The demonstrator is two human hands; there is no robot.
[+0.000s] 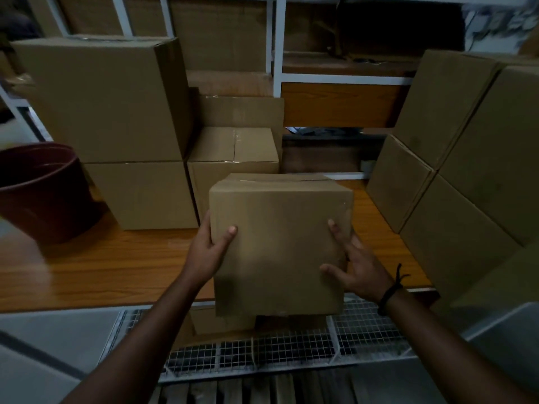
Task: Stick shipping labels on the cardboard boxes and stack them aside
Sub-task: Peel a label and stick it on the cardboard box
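Holding the cardboard box (280, 243) between both hands, we have it raised over the near edge of the wooden table (116, 263), its broad face turned up toward us, slightly longer top to bottom than across. Our left hand (208, 249) clasps its left edge, thumb on the face; our right hand (353, 266) grips lower on the right edge. Neither is nearer. The left stack (116, 112) and right stack (466, 170) flank it. No label shows on this face; the other faces are hidden.
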